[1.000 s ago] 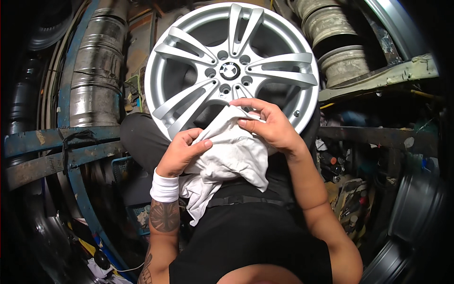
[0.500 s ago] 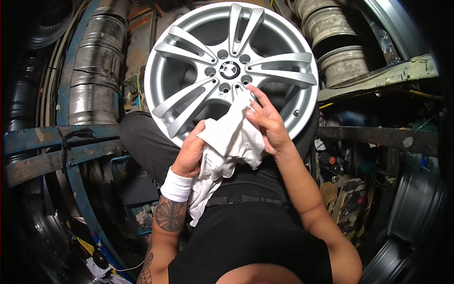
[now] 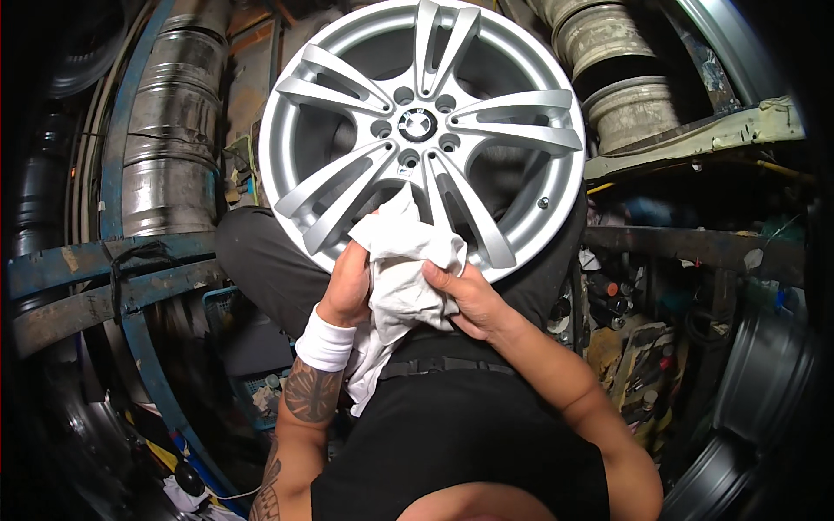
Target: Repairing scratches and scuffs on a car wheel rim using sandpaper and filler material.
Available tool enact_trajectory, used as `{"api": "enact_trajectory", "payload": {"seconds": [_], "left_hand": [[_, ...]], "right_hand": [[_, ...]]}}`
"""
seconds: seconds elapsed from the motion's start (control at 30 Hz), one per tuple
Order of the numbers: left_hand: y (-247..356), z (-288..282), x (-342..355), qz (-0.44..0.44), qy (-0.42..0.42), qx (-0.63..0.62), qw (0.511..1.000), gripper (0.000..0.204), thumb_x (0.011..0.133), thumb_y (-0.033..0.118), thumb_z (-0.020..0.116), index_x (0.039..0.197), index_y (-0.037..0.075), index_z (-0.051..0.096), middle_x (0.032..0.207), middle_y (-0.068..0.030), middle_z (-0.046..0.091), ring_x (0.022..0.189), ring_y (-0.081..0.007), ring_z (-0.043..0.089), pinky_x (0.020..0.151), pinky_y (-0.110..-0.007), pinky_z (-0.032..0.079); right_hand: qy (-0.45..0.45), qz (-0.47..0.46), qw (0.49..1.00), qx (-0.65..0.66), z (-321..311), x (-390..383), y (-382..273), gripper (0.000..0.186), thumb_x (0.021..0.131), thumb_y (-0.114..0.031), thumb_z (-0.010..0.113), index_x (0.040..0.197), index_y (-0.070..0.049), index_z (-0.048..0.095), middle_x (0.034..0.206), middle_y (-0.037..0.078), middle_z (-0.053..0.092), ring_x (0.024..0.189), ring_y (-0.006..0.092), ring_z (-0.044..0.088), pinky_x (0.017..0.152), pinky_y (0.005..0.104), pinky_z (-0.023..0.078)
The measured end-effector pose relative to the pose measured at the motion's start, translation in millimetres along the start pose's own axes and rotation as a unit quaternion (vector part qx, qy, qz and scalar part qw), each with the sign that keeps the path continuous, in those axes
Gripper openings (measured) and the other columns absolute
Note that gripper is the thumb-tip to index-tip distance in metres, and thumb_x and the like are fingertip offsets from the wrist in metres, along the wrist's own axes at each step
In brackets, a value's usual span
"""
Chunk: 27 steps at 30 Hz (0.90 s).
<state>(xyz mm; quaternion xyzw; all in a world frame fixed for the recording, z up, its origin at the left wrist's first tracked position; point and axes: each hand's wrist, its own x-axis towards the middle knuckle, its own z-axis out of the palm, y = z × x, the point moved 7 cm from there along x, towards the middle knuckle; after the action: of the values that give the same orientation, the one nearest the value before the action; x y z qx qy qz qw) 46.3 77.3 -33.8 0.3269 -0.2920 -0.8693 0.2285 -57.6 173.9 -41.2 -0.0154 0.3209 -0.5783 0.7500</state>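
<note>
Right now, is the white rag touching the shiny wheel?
Touching. The head view shows the white rag, bunched in both hands, lying over the wheel at its lower spokes.

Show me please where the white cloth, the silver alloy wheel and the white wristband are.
white cloth (image 3: pixel 404 260), head view, on its bunched middle.
silver alloy wheel (image 3: pixel 334 87), head view, on an upper left spoke.
white wristband (image 3: pixel 326 340), head view, on its middle.

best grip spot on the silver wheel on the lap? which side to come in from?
Probably the outer rim of the wheel, at its bare left and right edges, one hand from each side. It leans face-up on the lap, so both edges are open, while the lower edge is taken up by the left hand, right hand and the white cloth. The spokes are slanted and smooth, likely poorer holds.
</note>
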Motion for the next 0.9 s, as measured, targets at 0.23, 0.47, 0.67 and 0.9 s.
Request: {"api": "enact_trajectory", "payload": {"seconds": [0.23, 0.47, 0.67, 0.9], "left_hand": [[21.9, -5.3, -0.9, 0.014, 0.039, 0.069, 0.997, 0.048, 0.115, 0.033, 0.037, 0.138, -0.002, 0.060, 0.130, -0.0136, 0.069, 0.114, -0.0232, 0.070, 0.100, -0.037, 0.056], [30.1, -12.4, 0.4, 0.113, 0.098, 0.180, 0.972, 0.041, 0.108, 0.009, 0.045, 0.145, -0.005, 0.056, 0.124, -0.0092, 0.071, 0.105, -0.0121, 0.066, 0.092, -0.026, 0.052], [66.2, -18.1, -11.8, 0.164, 0.140, 0.484, 0.848, 0.047, 0.094, 0.003, 0.059, 0.140, 0.001, 0.064, 0.093, -0.0071, 0.071, 0.066, -0.0076, 0.057, 0.063, -0.026, 0.048], [98.0, 49.1, -54.0, 0.372, 0.185, 0.702, 0.579, 0.045, 0.079, 0.018, 0.077, 0.122, 0.006, 0.071, 0.125, -0.0169, 0.070, 0.108, -0.0385, 0.068, 0.093, -0.045, 0.053]], "right_hand": [[-0.062, 0.022, 0.995, 0.072, 4.7, -5.1, 10.3, 0.058, 0.104, -0.014, 0.068, 0.154, 0.001, 0.042, 0.148, 0.016, 0.058, 0.135, 0.0284, 0.060, 0.113, 0.0424, 0.050], [-0.102, 0.025, 0.994, 0.040, 1.9, -10.6, 13.0, 0.061, 0.108, -0.019, 0.059, 0.159, 0.003, 0.034, 0.153, 0.018, 0.054, 0.141, 0.0304, 0.055, 0.118, 0.0433, 0.045], [-0.069, -0.038, 0.997, 0.000, -5.5, -7.4, 3.4, 0.046, 0.112, -0.024, 0.056, 0.147, 0.006, 0.054, 0.142, 0.012, 0.065, 0.131, 0.0205, 0.061, 0.112, 0.0355, 0.046], [-0.051, -0.036, 0.998, -0.032, -5.7, -2.0, -3.1, 0.047, 0.110, -0.020, 0.057, 0.149, 0.005, 0.049, 0.142, 0.014, 0.064, 0.132, 0.0235, 0.061, 0.115, 0.0402, 0.044]]}}
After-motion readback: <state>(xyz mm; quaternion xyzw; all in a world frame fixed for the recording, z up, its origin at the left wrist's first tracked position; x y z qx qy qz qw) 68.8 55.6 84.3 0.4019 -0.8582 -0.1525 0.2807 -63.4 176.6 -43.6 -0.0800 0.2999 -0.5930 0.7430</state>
